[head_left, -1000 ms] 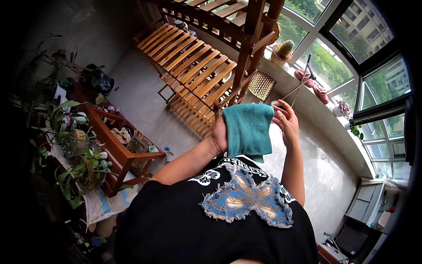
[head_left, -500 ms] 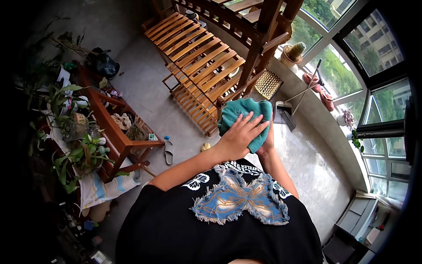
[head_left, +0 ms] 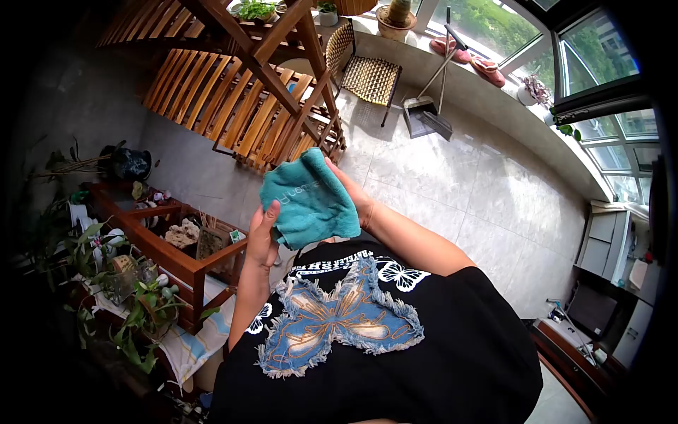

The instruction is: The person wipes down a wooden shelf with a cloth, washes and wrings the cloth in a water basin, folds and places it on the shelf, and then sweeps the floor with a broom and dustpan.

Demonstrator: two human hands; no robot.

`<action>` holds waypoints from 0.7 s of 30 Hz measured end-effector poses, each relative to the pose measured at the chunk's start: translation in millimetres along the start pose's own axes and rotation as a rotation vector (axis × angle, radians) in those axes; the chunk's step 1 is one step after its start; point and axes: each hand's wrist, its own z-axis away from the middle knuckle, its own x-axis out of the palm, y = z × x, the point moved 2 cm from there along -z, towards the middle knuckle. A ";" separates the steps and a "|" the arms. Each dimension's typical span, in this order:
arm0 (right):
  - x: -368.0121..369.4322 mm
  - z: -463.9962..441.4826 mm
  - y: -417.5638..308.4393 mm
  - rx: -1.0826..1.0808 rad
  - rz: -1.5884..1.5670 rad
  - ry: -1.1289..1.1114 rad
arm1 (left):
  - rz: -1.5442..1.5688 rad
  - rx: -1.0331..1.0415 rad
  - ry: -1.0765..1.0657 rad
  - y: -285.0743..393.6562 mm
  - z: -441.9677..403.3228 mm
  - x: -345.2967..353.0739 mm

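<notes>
A folded green cloth (head_left: 311,201) with faint lettering is held up in front of my chest. My left hand (head_left: 263,237) grips its lower left edge, the thumb lying over the front. My right hand (head_left: 351,192) is behind the cloth's right side, its fingers mostly hidden by the fabric. Below the cloth is my black shirt (head_left: 466,332) with a blue denim butterfly patch (head_left: 339,318).
A slatted wooden rack (head_left: 212,92) stands ahead, beside a woven chair (head_left: 371,79). A dustpan (head_left: 421,116) is by the window ledge (head_left: 522,113). Potted plants (head_left: 145,304) and a wooden frame table (head_left: 187,265) are at left.
The view has turned, and the cloth now appears further left. My left hand has moved from the cloth's front to its left edge; my right hand is behind its right side.
</notes>
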 end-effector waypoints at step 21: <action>-28.5 58.4 -41.4 0.055 0.772 0.292 | 0.029 -0.025 0.166 59.8 -10.8 -3.9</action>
